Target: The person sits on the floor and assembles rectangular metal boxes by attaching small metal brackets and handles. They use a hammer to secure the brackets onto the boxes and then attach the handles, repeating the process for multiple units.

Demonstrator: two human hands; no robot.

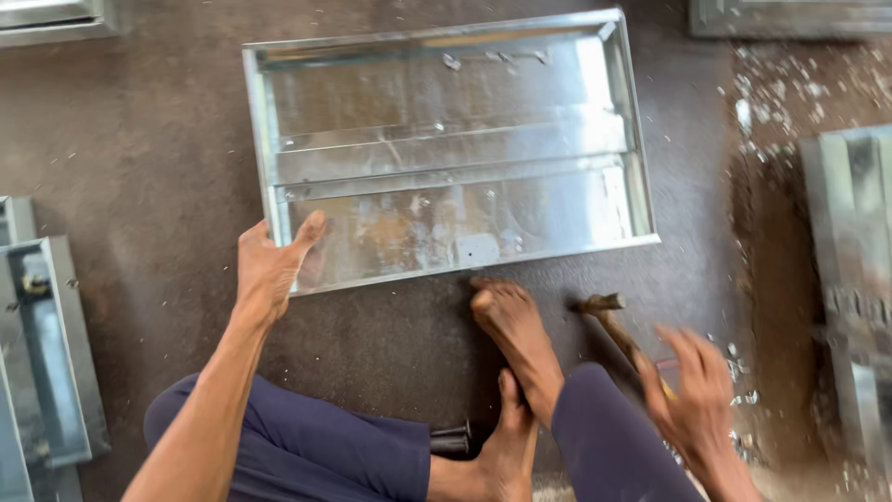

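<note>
While the person sits on the floor, here's how it looks:

Step in hand: looks like hammering work on the sheet-metal tray (pixel 446 139), mid-swing or between taps, I'd say.

Left hand: left hand (pixel 269 270) grips the tray's near left corner, thumb hooked over the rim, fingers wrapped under, so it's closed on the tray.

Right hand: right hand (pixel 697 390) is motion-blurred, fingers curled around the wooden handle of a hammer (pixel 618 325). Head sits low, just beside the foot.

Tray: flat on the floor ahead of the person, open side up, folded ribs running across its middle.

Foot: bare foot (pixel 511 325) has its toes touching the tray's near edge, probably bracing it.

Next move: my guess is it calls for keeping the corner pinned and landing the hammer clear of toes and thumb.

Edges: tray rims look thin and sharp. Metal scraps (pixel 790 93) litter the right.

Room: more metal panels (pixel 46 363) left and right, so open floor is mainly near the knees.
</note>
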